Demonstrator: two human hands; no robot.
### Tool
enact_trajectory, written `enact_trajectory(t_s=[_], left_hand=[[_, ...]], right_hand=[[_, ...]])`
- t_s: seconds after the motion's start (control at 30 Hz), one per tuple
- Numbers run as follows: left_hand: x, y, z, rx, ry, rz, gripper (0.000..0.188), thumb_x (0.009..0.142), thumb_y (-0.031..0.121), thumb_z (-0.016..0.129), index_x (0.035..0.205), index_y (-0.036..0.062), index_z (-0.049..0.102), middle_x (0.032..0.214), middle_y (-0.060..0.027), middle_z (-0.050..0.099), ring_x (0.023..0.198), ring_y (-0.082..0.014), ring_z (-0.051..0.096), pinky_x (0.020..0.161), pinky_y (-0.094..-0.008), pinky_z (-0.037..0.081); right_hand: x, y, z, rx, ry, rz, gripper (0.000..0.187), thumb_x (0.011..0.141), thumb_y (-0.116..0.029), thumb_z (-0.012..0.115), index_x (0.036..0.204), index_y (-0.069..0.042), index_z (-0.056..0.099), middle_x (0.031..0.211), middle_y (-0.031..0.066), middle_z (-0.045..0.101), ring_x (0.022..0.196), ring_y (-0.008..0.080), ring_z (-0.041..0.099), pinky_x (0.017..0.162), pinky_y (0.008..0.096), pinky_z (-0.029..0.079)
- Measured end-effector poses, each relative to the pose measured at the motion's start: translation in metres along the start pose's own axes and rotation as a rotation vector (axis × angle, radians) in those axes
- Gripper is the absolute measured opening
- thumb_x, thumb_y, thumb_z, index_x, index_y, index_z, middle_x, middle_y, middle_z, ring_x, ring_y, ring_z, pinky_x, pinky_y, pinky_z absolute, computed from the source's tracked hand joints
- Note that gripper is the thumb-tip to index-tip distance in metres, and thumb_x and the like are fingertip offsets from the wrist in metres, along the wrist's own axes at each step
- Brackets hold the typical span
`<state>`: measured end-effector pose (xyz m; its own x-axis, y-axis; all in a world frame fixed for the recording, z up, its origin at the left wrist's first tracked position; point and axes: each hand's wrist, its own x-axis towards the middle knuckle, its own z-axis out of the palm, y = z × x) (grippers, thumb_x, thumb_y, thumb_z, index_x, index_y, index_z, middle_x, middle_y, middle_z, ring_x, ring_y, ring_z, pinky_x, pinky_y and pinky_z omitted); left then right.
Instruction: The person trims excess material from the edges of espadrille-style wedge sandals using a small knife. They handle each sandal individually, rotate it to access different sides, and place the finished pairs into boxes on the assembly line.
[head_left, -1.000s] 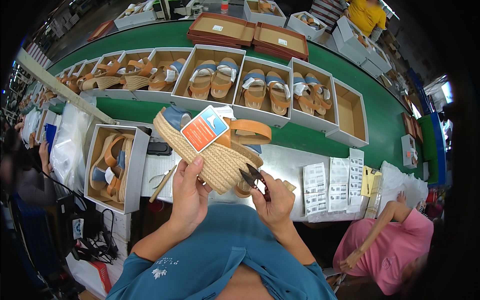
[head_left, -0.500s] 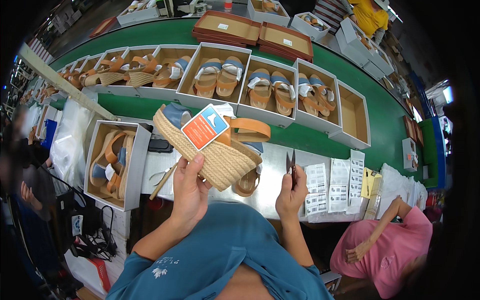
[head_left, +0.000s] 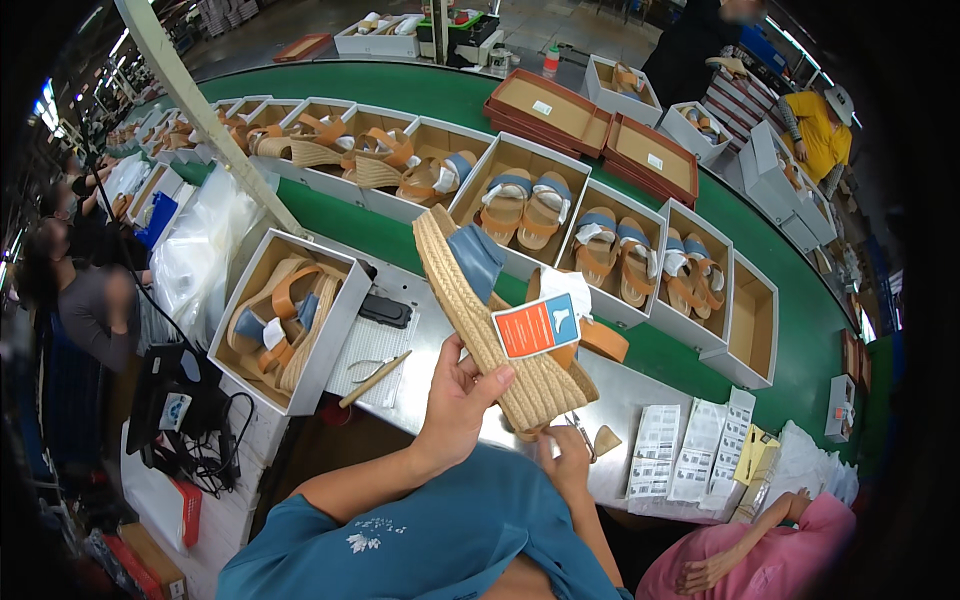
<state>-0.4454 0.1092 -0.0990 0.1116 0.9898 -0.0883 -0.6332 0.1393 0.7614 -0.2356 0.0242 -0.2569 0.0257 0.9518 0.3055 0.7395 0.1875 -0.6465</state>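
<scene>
A wedge sandal (head_left: 470,315) with a woven rope sole, a blue front strap and tan straps is held up by my left hand (head_left: 460,405). The fingers and thumb grip its sole. An orange, white and blue tag (head_left: 537,325) hangs against the sandal's side. My right hand (head_left: 566,462), close below the heel, is closed on a small pair of scissors (head_left: 582,432), whose blades point upward. A tan piece (head_left: 606,440) lies on the metal table beside them; most of it is hidden, and I cannot tell what it is.
An open box (head_left: 335,355) with a sandal pair stands left. Pliers (head_left: 372,364), a stick (head_left: 378,378) and a black case (head_left: 385,311) lie nearby. Label sheets (head_left: 655,450) lie right. Shoe boxes (head_left: 625,315) line the green belt (head_left: 330,232). A pink-clad person (head_left: 760,555) sits right.
The sandal has tilted more upright in my left hand, and its tag has swung round. My right hand has moved in under the heel with the scissors. The whole view has turned.
</scene>
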Motion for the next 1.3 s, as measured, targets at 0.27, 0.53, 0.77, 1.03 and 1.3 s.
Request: enact_trajectory(t_s=[0.27, 0.53, 0.77, 1.03, 1.3], left_hand=[[0.002, 0.004, -0.012, 0.002, -0.12, 0.05, 0.05, 0.097, 0.014, 0.054, 0.14, 0.0024, 0.031, 0.134, -0.0136, 0.052, 0.124, -0.0211, 0.052, 0.107, -0.0371, 0.041], [0.017, 0.006, -0.02, -0.184, -0.108, -0.068, 0.073, 0.098, 0.063, 0.03, 0.145, 0.0077, 0.036, 0.143, -0.0095, 0.047, 0.13, -0.0241, 0.047, 0.11, -0.0421, 0.037], [0.019, -0.005, -0.067, -0.461, -0.304, -0.244, 0.088, 0.087, 0.074, 0.044, 0.145, 0.0075, 0.037, 0.141, -0.0133, 0.05, 0.127, -0.0272, 0.052, 0.107, -0.0428, 0.042], [0.018, -0.013, -0.105, -0.897, -0.525, -0.523, 0.091, 0.083, 0.066, 0.058, 0.141, -0.0021, 0.041, 0.137, -0.0232, 0.051, 0.122, -0.0347, 0.055, 0.104, -0.0474, 0.045], [0.031, -0.024, -0.113, -0.625, -0.214, -0.648, 0.08, 0.086, 0.061, 0.052, 0.137, 0.0, 0.045, 0.124, -0.0223, 0.058, 0.107, -0.0355, 0.062, 0.09, -0.0477, 0.053]], right_hand=[[0.008, -0.008, 0.015, -0.134, -0.078, -0.076, 0.044, 0.076, -0.016, 0.074, 0.113, 0.002, 0.059, 0.113, 0.0201, 0.057, 0.096, 0.0373, 0.057, 0.082, 0.0437, 0.047], [0.02, 0.004, 0.034, -0.332, -0.121, -0.079, 0.063, 0.082, -0.027, 0.067, 0.134, 0.005, 0.048, 0.136, 0.0279, 0.046, 0.126, 0.0454, 0.043, 0.103, 0.054, 0.035], [0.024, -0.011, -0.002, -0.151, -0.249, -0.181, 0.057, 0.08, -0.022, 0.072, 0.129, 0.001, 0.052, 0.132, 0.0236, 0.052, 0.122, 0.037, 0.051, 0.098, 0.048, 0.042], [0.003, 0.019, 0.011, 0.346, 0.073, 0.457, 0.047, 0.082, -0.023, 0.075, 0.118, 0.003, 0.059, 0.108, 0.0166, 0.063, 0.089, 0.0244, 0.065, 0.075, 0.0349, 0.052], [0.031, 0.099, 0.045, 0.517, -0.298, 0.726, 0.063, 0.086, -0.039, 0.071, 0.126, 0.007, 0.055, 0.113, 0.0194, 0.064, 0.097, 0.0206, 0.064, 0.085, 0.0333, 0.051]])
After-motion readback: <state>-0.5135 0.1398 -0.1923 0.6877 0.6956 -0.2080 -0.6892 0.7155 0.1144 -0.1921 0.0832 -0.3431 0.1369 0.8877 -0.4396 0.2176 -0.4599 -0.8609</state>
